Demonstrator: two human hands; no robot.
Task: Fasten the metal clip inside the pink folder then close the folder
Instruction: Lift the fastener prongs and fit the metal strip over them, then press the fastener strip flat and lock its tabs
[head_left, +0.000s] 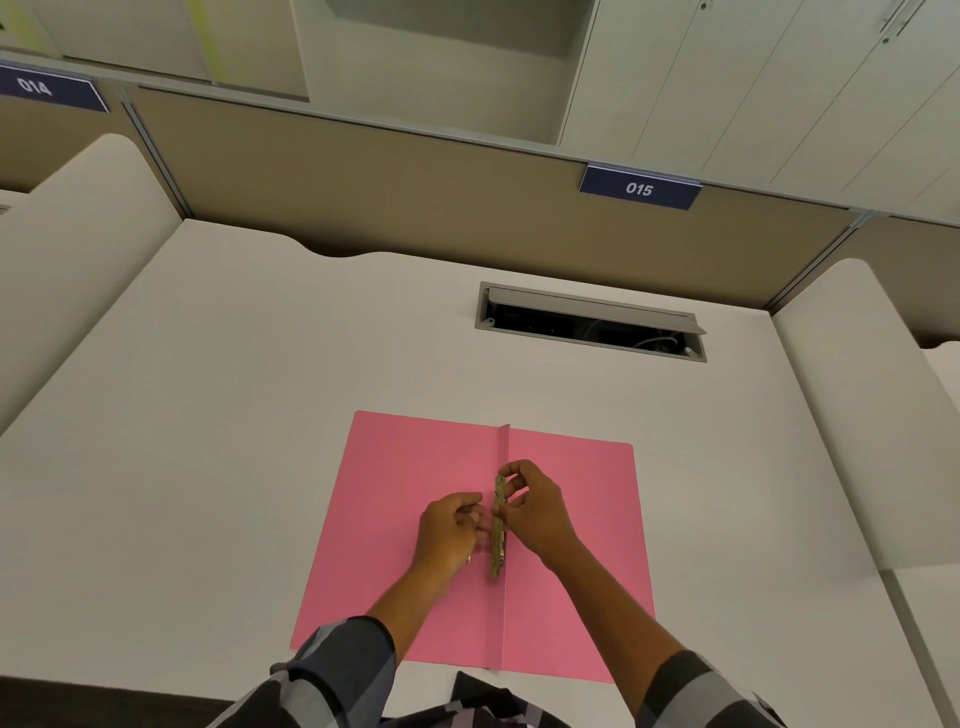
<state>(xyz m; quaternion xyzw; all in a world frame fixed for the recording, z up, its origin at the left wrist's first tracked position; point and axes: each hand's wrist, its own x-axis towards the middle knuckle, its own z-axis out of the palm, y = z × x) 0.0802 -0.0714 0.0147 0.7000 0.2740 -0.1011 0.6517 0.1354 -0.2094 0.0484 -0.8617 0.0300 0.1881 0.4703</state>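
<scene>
A pink folder (405, 519) lies open and flat on the white desk near its front edge. Along its centre fold runs a long, narrow metal clip (497, 551). My right hand (535, 512) pinches the upper half of the clip from the right, thumb and fingers closed on it. My left hand (448, 530) is curled beside the clip on the left, its fingertips touching the clip's middle. The hands hide part of the clip.
The white desk (234, 415) extends around the folder. An open cable hatch (592, 322) sits in the desk behind the folder. A beige partition with a sign "015" (640, 188) stands at the back. Curved side panels flank the desk.
</scene>
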